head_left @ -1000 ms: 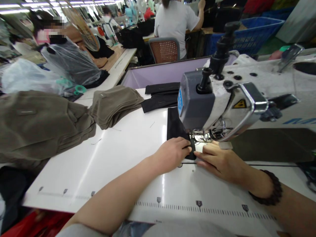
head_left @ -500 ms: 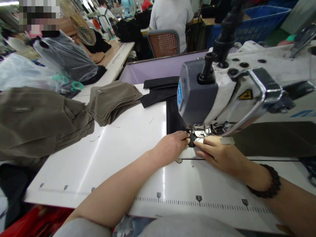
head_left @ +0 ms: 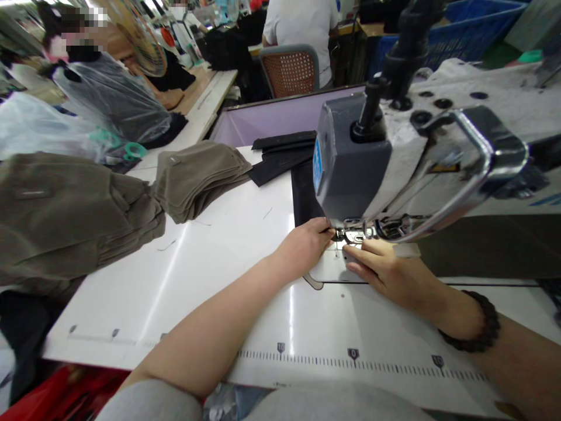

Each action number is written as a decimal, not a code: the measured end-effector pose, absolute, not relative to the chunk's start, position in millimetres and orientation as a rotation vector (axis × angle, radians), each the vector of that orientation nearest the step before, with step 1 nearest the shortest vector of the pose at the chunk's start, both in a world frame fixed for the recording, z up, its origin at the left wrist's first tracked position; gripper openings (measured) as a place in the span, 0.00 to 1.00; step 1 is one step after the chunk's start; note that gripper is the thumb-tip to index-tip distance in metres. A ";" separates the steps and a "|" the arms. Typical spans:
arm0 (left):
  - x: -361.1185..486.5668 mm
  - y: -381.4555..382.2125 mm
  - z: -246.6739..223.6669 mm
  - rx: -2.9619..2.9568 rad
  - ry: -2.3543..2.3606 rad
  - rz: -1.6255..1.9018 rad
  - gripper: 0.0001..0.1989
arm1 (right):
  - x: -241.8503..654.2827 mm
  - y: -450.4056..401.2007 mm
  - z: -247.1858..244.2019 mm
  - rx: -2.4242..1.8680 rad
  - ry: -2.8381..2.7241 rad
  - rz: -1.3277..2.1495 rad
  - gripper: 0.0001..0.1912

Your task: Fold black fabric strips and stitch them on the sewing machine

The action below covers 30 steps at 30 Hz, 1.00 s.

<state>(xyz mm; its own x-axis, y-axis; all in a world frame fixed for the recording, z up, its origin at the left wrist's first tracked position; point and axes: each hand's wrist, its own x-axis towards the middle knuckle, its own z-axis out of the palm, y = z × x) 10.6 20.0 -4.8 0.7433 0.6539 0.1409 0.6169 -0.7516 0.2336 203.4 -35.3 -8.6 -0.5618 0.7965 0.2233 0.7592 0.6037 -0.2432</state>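
Observation:
Under the head of a sewing machine is its metal presser foot. Just left of the foot, my left hand has its fingers pressed together on the end of a black cloth strip, which runs back beside the machine head. My right hand lies right of and in front of the foot, fingers stretched out on the metal plate, with a small grey-beige piece at its back edge. No cloth shows under its fingertips.
Two piles of brown cloth pieces lie on the left. Black strips rest behind the hands. Dark olive cloth lies beneath the machine arm. A person in a white shirt sits beyond a chair.
My left hand has shifted slightly up and away from me. The dark piece between my hands no longer shows there, exposing the metal plate. My right hand has hardly moved.

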 end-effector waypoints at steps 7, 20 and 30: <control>10.7 23.2 -4.3 2.745 1.008 0.394 0.06 | 204.7 -35.1 -9.3 -1.264 -2.523 0.184 0.14; 10.8 25.9 -1.1 2.772 1.069 0.278 0.08 | 204.2 -35.4 -8.7 -1.278 -2.524 0.162 0.15; 5.1 -29.8 24.9 2.998 0.842 -0.098 0.18 | 210.0 -41.3 -1.3 -1.003 -2.524 0.193 0.17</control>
